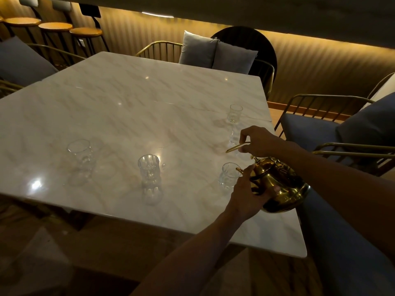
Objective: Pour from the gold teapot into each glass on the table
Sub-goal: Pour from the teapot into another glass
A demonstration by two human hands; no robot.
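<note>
The gold teapot (282, 184) is tilted over the near right part of the marble table (128, 107), its spout toward a clear glass (227, 176). My right hand (259, 141) grips the thin gold handle above the pot. My left hand (248, 195) rests against the pot's front side by the spout. Other clear glasses stand upright: one in the near middle (149, 169), one at the near left (80, 154), one at the far right (235, 113). Whether liquid flows is not visible.
Gold wire chairs with grey cushions (215, 51) ring the table, one close on the right (333, 129). Bar stools (55, 26) stand at the back left along a lit ribbed wall. The table's near edge (149, 221) lies just ahead of me.
</note>
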